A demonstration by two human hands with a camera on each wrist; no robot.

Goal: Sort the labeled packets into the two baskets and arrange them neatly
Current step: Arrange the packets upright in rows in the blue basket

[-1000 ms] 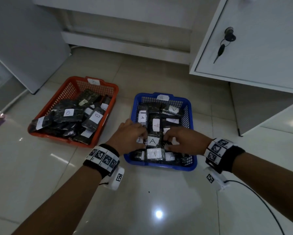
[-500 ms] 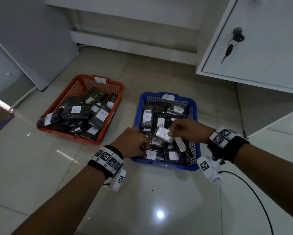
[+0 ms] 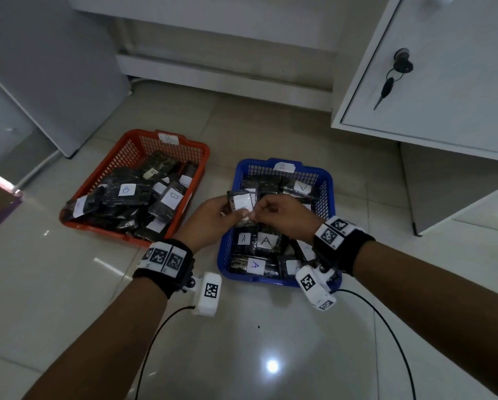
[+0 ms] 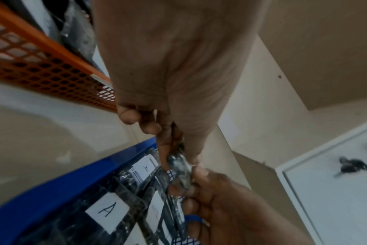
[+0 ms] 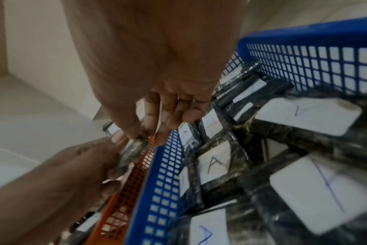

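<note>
Both hands hold one packet [image 3: 242,202] above the near-left part of the blue basket [image 3: 327,180]. The left hand [image 3: 210,220] pinches its left edge and the right hand [image 3: 282,216] pinches its right edge, fingers [image 5: 157,114] curled onto the wrapper. The packet's white label faces up, but its letter cannot be read.

Progress, as a judgement: sorting looks nearly complete. No loose packet lies on the floor [image 3: 242,356]; every visible packet sits in a basket or is in the hands. What seems left is to place the held packet and tidy the piles. The blue basket, tagged A on its far rim, holds packets lying mostly flat in rough rows. The orange basket [image 3: 132,145], tagged B, holds an overlapping, tilted heap, so arranging there appears unfinished.

Counts: two baskets, side by side but apart on the floor; one packet in hand. In the blue basket about eight labels show, at least four of which read A. In the orange basket about seven labels show, two reading clearly as B. Exact packet totals cannot be told, since packets overlap and the hands hide some.

A white cabinet door [image 3: 444,82] with a key [image 3: 386,88] in its lock stands at the right.
</note>
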